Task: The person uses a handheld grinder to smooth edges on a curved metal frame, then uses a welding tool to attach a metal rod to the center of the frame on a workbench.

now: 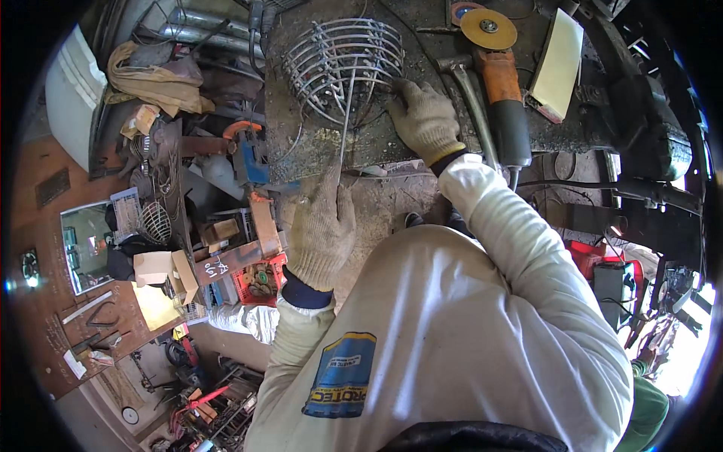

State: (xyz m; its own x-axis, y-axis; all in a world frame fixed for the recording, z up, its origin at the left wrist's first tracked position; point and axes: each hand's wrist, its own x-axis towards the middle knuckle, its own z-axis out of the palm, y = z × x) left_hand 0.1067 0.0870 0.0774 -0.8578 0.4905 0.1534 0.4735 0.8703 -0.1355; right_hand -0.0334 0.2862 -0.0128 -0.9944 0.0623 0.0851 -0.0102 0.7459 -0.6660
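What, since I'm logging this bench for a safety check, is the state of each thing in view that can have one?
Wire frame: resting on the bench
Thin rod: slanted, upper part across the wire frame
Angle grinder: lying down, disc fitted; power unclear
Hammer-like tool: lying on the bench
Cardboard box: open
Left hand: gloved, at the thin rod's near end; grip unclear
Right hand: gloved, fingers at the wire frame's edge
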